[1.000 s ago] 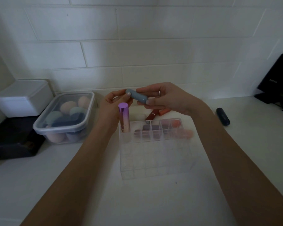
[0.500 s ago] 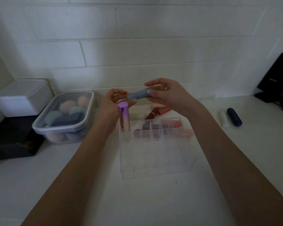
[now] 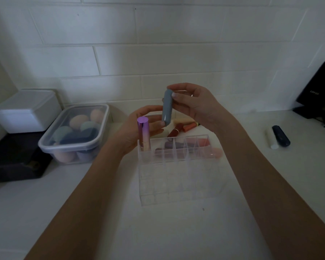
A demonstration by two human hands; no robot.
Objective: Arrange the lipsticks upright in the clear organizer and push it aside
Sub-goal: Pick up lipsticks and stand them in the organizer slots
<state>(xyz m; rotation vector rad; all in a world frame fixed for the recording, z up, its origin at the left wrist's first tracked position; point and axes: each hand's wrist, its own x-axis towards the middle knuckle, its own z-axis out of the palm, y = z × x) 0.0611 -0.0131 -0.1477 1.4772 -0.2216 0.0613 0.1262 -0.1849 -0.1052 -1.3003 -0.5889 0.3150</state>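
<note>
- Head view: white brick wall [image 3: 158,44] fills the upper half; light is dim.
- White tabletop [image 3: 158,231] runs from the wall to the near edge.
- Far left: white lidded box [image 3: 26,109] sits on a dark box [image 3: 17,158]; beside them a clear tub of makeup sponges [image 3: 75,132], lid on.
- Far right, against the wall: a black object [image 3: 319,94], not identifiable.
- Centre: clear organizer [image 3: 178,169] stands on the tabletop, between the forearms.
- Pink-purple lipstick [image 3: 143,132] stands upright in the organizer's back left cell.
- Loose lipsticks [image 3: 178,128] lie behind the organizer; a dark tube [image 3: 280,136] and a white tube [image 3: 270,137] lie touching, well to the right.
- Grey-blue lipstick [image 3: 167,107] is held near upright above the organizer's rear.
- Right hand [image 3: 193,106]: grip pinching its top end.
- Left hand [image 3: 137,132]: fingertips at its lower end.
</note>
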